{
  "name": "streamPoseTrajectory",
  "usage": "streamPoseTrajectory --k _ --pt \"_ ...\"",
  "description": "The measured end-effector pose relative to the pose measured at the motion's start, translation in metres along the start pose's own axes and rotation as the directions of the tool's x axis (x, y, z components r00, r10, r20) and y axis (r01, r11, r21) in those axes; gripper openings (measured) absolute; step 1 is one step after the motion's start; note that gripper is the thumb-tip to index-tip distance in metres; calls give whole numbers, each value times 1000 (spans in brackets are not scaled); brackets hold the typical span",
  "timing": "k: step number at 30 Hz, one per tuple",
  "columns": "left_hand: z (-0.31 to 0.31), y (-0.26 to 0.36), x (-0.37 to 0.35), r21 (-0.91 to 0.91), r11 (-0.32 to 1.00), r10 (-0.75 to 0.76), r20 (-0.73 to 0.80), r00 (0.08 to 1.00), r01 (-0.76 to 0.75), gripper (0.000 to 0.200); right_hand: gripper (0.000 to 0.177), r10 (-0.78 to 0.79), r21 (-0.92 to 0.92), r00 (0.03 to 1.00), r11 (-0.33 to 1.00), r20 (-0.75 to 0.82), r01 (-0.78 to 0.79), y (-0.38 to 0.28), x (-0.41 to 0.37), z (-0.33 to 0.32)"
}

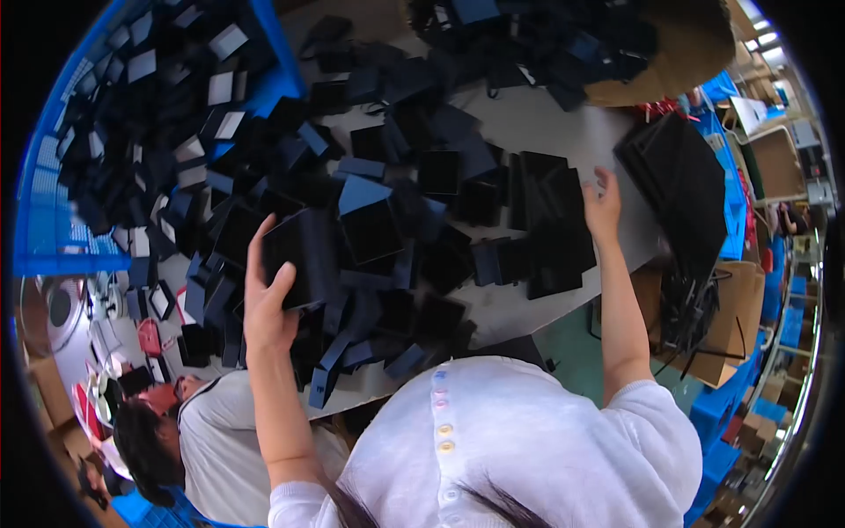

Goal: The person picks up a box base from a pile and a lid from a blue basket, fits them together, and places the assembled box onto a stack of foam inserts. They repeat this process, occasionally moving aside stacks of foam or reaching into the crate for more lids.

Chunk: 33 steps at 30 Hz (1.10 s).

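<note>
At the left of the heap, my left hand has its fingers and thumb on the near edge of a dark box. My right hand is beside the right end of a group of flat black pieces, its fingers apart and slightly curled, with nothing in them. Between the two hands lie many small black and dark-blue boxes, one with a blue face near the middle. They are piled at all angles on the pale tabletop.
A blue crate full of similar boxes stands at the upper left. Large black flat pieces lean at the right, above a cardboard box. Another person sits close by at the lower left.
</note>
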<state>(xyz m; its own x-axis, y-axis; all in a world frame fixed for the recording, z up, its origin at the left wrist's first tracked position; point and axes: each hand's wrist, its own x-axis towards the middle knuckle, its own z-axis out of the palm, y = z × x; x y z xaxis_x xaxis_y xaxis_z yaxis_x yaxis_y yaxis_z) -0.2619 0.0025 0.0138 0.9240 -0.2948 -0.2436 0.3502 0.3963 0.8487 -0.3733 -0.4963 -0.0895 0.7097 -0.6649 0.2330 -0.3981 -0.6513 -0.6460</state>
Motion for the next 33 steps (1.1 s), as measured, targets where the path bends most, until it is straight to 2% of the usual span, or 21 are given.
streamPoseTrajectory --k 3,4,6,7,9,10,13,14,16,17,18,19,20,22,23,24,28,29,30,31,33 --pt "2 10 0 533 838 177 -64 982 -116 87 75 36 -290 994 957 104 -5 17 -28 17" --pt "-1 11 4 537 836 176 -72 982 -111 87 75 37 -287 993 958 113 -3 24 -34 22" --pt "-20 26 9 832 514 347 23 938 -210 86 80 -197 -310 974 924 109 222 31 -26 37" --pt "-33 38 14 849 492 429 -46 902 -191 83 85 -158 -256 957 941 242 220 28 -19 37" --pt "-100 68 29 784 598 514 -213 831 -169 61 81 -229 93 918 973 323 210 42 -15 54" --pt "-142 82 43 796 577 588 -247 770 -185 50 81 -242 -150 908 940 342 307 46 -4 55" --pt "-288 120 69 638 768 584 -659 474 -58 43 90 -160 -143 898 961 410 237 71 10 52" --pt "-358 120 77 654 755 597 -717 361 51 43 89 -53 -139 902 983 428 124 63 8 51" --pt "-466 112 78 593 719 519 -805 288 363 43 86 -53 -106 899 988 435 110 74 6 50" --pt "-508 101 75 611 644 515 -791 329 461 45 85 -12 -63 893 997 450 45 69 4 42" --pt "-535 90 77 593 458 532 -780 330 663 47 85 -23 -62 894 996 448 56 64 12 40" --pt "-526 83 80 497 401 519 -815 256 770 49 84 38 -87 903 996 427 -1 61 19 31" --pt "-539 76 82 408 338 417 -873 254 848 51 82 114 -121 913 990 393 -72 62 21 21" --pt "-628 33 85 469 69 452 -801 391 881 51 79 -56 -35 967 997 248 67 62 34 18" --pt "-664 19 93 456 -264 462 -714 526 850 49 75 -34 45 967 999 254 23 56 38 15" --pt "-671 16 99 563 -292 418 -652 632 773 49 72 -75 -2 963 997 259 78 6 33 15" --pt "-661 7 107 655 -156 444 -623 644 740 48 76 -45 97 980 995 192 27 -85 24 36" --pt "-654 8 106 637 -110 469 -643 605 763 48 77 -13 250 970 967 243 -50 -97 22 44" --pt "-642 10 104 605 -54 502 -672 545 795 48 78 31 262 956 959 291 -110 -114 18 49" --pt "-634 13 103 563 12 526 -707 473 827 48 79 -87 347 951 938 296 -22 -125 16 56" --pt "-610 36 108 550 140 592 -713 375 823 47 80 -119 382 937 924 330 -17 -165 4 65"
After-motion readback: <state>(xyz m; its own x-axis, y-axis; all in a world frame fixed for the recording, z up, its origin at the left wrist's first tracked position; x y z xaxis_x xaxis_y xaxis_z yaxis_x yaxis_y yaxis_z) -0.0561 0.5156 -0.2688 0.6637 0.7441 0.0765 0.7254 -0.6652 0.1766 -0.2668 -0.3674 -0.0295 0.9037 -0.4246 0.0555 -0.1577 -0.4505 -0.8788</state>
